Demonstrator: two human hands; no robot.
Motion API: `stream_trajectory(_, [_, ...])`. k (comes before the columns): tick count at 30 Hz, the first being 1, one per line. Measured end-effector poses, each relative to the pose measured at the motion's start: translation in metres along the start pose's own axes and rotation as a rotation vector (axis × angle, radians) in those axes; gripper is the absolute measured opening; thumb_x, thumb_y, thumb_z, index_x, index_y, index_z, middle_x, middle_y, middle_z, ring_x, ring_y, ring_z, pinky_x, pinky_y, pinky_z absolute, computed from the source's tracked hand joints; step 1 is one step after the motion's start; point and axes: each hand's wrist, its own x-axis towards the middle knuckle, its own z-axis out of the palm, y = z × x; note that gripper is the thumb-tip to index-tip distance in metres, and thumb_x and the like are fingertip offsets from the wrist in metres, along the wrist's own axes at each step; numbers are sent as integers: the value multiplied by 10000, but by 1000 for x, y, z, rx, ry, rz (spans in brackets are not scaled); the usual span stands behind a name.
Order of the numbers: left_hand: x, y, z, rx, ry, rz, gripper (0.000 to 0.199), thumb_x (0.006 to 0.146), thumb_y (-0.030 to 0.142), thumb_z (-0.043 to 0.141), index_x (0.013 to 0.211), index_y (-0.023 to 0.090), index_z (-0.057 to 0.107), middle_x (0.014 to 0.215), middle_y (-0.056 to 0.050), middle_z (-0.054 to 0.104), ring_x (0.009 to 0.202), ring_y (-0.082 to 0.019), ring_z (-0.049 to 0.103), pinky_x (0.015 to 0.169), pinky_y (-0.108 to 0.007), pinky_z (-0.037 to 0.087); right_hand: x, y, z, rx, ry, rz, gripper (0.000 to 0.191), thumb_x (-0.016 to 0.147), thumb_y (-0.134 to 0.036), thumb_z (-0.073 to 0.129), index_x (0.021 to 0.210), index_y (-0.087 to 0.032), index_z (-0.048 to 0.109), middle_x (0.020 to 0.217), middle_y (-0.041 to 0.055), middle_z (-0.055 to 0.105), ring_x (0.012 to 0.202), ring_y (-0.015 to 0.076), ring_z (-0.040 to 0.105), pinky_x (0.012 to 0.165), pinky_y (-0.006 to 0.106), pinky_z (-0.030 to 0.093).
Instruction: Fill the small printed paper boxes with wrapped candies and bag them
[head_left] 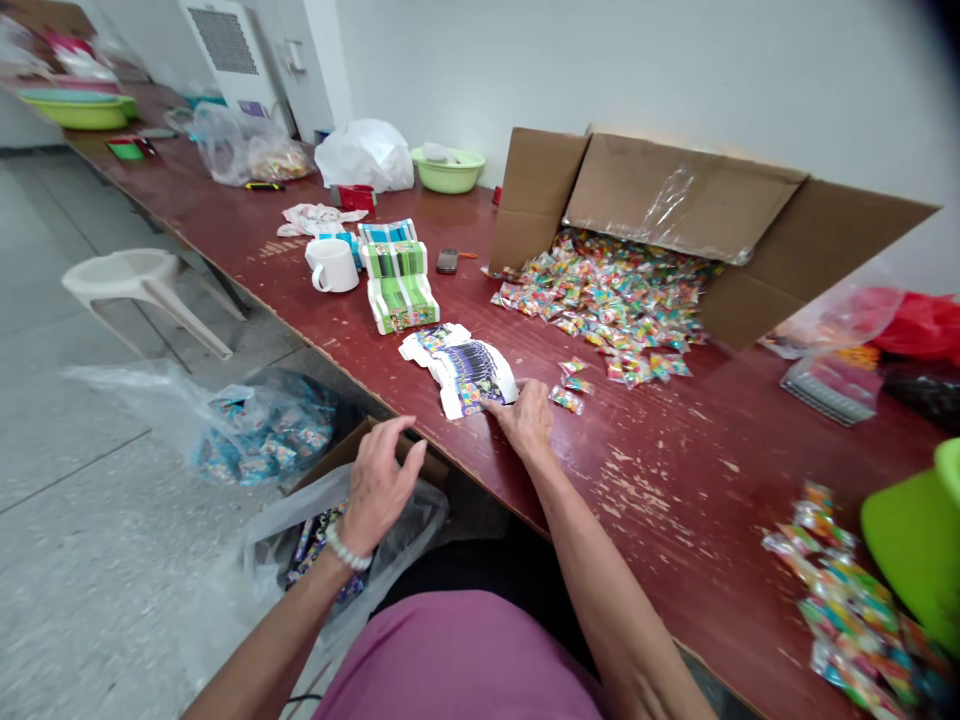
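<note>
Cartons [478, 368] are lying by the table's [712, 540] front edge, right hand [529, 420] pinching their end, left hand [381, 482] hovering loosely spread.

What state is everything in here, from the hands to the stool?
Purple cartons: flattened, overlapping
Right hand: touching the purple cartons' edge
Left hand: open, holding nothing
Green cartons: overlapping in a row
Cardboard box: open, candy packets spilling out
White mug: upright, contents hidden
White stool: upright, unoccupied
Nearest plastic bag: open, purple packs inside
</note>
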Motion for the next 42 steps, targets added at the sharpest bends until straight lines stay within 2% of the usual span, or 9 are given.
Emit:
stream_trajectory(6, [53, 17, 35, 87, -52, 77, 460, 901, 293, 558, 1336, 145, 551, 1146, -138, 687, 997, -295, 595, 950, -425, 432, -9, 5, 0, 230, 57, -11, 317, 807, -473, 653, 966, -202, 611, 1015, 65, 626, 889, 247, 606, 818, 374, 420])
stream_trajectory(9, [50, 17, 41, 44, -59, 71, 410, 894, 275, 561, 1286, 160, 605, 1075, -128, 711, 950, -288, 593, 925, -424, 435, -13, 10, -6, 326, -5, -75, 246, 847, -445, 601, 900, -210, 648, 893, 30, 650, 760, 201, 606, 781, 336, 432])
stream_trajectory(13, [44, 20, 40, -67, -144, 90, 249, 917, 301, 538, 1031, 191, 730, 986, -95, 730, 927, -250, 615, 900, -365, 447, -18, 13, -14, 475, -112, -159, 298, 812, -396, 640, 1055, -227, 671, 1011, 45, 675, 768, 186, 612, 793, 322, 457])
stream_trajectory(17, [37, 30, 28, -196, -258, 61, 334, 942, 394, 514, 1010, 162, 745, 860, -53, 736, 773, -201, 648, 731, -291, 483, -28, 11, -24, 646, -217, -158, 292, 882, -452, 570, 1010, -209, 671, 935, 33, 691, 756, 178, 613, 747, 296, 479])
stream_trajectory(23, [16, 49, -5, -909, -924, -381, 395, 796, 386, 730, 1094, 131, 682, 1023, -109, 727, 799, -206, 704, 682, -267, 511, -53, 8, -59, 912, -485, -120, 269, 915, -462, 585, 926, -204, 661, 865, 10, 670, 764, 155, 592, 734, 267, 479])
stream_trajectory(26, [3, 58, -4, -1092, -1096, -462, 421, 726, 362, 790, 1057, 130, 673, 973, -119, 714, 747, -218, 717, 615, -262, 524, -65, 0, -75, 982, -674, -95, 249, 915, -454, 613, 918, -208, 650, 782, -11, 612, 637, 113, 517, 599, 228, 433])
stream_trajectory(30, [-11, 64, 4, -1236, -1017, -472, 449, 656, 417, 830, 950, 111, 683, 770, -63, 669, 578, -175, 668, 526, -248, 507, -74, -8, -82, 1036, -728, -57, 258, 935, -463, 594, 1030, -228, 644, 744, -29, 553, 536, 81, 411, 483, 204, 340])
stream_trajectory(36, [-16, 67, -2, -1191, -910, -460, 401, 626, 402, 861, 824, 97, 691, 707, -58, 673, 536, -158, 662, 491, -216, 496, -83, -8, -85, 1134, -682, -51, 488, 856, -450, 708, 1290, -279, 567, 996, 25, 636, 791, 141, 574, 669, 251, 478])
stream_trajectory(42, [-17, 72, 0, -1130, -768, -587, 424, 607, 375, 886, 874, 122, 674, 693, -45, 690, 522, -160, 638, 511, -292, 553, -100, -16, -87, 1136, -775, 14, 329, 845, -474, 694, 1026, -200, 676, 816, 3, 645, 561, 96, 516, 554, 237, 440])
